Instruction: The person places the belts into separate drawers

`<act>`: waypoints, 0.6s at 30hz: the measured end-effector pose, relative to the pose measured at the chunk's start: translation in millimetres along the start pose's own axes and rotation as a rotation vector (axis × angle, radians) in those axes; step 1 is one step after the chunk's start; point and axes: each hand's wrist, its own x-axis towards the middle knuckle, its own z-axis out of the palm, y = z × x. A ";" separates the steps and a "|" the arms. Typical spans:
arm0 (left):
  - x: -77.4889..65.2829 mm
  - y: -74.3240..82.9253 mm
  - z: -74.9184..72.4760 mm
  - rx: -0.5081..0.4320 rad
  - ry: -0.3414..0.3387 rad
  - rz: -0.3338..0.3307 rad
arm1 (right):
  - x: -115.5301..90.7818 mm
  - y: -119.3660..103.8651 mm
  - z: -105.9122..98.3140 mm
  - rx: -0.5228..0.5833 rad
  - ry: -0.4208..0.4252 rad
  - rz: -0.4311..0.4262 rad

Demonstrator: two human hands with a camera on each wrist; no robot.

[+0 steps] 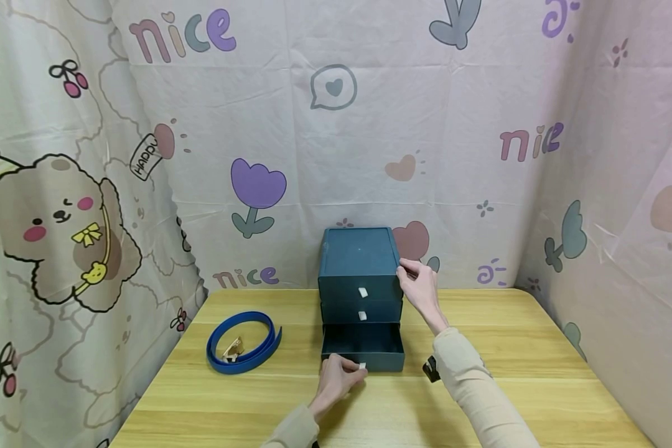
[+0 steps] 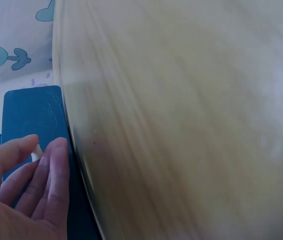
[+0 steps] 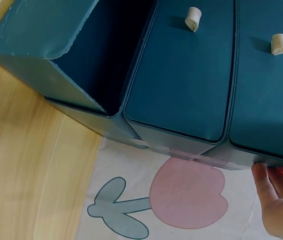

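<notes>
A dark teal drawer box point(image 1: 360, 252) with three drawers stands at the back of the table. Its bottom drawer point(image 1: 391, 362) is pulled out, and the inside that shows is bare. My left hand point(image 1: 336, 379) is at the front of that drawer, pinching its small white pull tab point(image 2: 36, 153) between thumb and fingers. The two upper drawers are closed, each with a white tab point(image 3: 193, 19) on its front. My right hand point(image 1: 420, 286) steadies the box at its upper right side; in the right wrist view its fingertips point(image 3: 259, 171) touch the side wall.
A coiled blue belt point(image 1: 241, 367) with a gold buckle point(image 1: 233, 348) lies on the wooden table point(image 1: 201, 410), left of the box. A printed cloth point(image 1: 341, 143) hangs behind the table and at both sides. A small black object point(image 1: 431, 369) shows beside the right sleeve.
</notes>
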 end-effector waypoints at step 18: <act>-1.2 -0.5 -0.8 0.030 -0.011 0.012 | 0.2 0.2 -0.1 -0.001 0.001 -0.013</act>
